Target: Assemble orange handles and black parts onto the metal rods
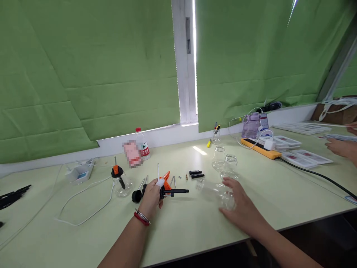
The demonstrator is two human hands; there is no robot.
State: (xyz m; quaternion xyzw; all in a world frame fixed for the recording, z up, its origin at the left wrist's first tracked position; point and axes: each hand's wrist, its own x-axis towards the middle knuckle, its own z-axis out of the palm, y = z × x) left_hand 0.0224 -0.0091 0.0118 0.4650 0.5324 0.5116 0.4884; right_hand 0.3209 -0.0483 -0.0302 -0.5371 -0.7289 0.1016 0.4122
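Note:
My left hand is closed around a black cap with a long stem, which points right; a thin metal rod stands up beside it. In my right hand a clear glass jar lies tilted with its mouth to the left, blurred by motion, my fingers curled round its base. An orange plastic part is just behind my left hand. Close to it lie metal rods, small brass-coloured bits, black ribbed pieces and a round black cap.
Two glass jars stand behind my right hand. At left is a jar with a black-and-orange top. Farther back are a water bottle, a yellow power strip and a purple bottle. Another person's hand shows at right.

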